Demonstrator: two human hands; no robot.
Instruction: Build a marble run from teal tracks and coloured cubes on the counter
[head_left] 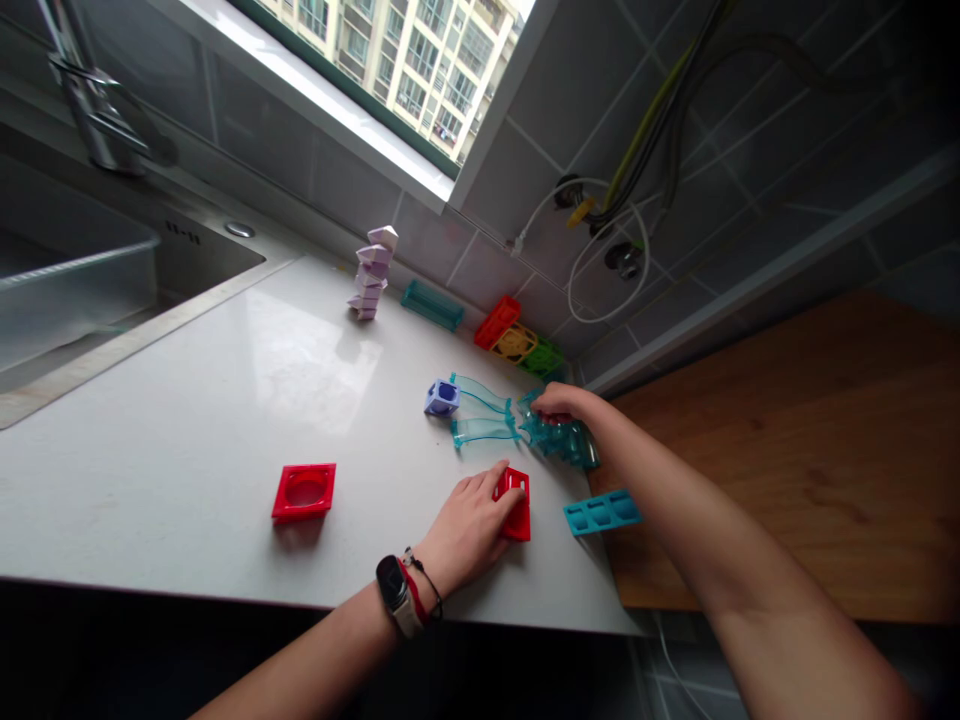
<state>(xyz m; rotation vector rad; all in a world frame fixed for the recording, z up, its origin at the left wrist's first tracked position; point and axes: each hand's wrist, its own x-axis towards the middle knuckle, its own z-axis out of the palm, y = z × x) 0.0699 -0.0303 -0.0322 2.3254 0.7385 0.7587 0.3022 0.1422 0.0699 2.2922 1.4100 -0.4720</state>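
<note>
My left hand (pixel 469 515), with a watch at its wrist, has its thumb and fingers closed on a red hollow plastic block (pixel 518 518) on the white counter. Farther right, my right hand (pixel 559 400) is curled over a cluster of translucent teal plastic pieces (pixel 566 443), its fingertips partly hidden among them. Two curved clear teal pieces (pixel 486 430) lie just left of that cluster. Beside their ends sits a small lavender cube frame (pixel 442 397). A second red block with a round opening (pixel 305 490) rests apart at the left.
Along the wall stand a purple-white twisted stack (pixel 371 275), a teal trough piece (pixel 433 304) and red, yellow and green blocks (pixel 517 342). A blue three-hole strip (pixel 602 512) lies by a wooden board (pixel 795 470). The sink (pixel 217 280) is at left; cables hang at upper right.
</note>
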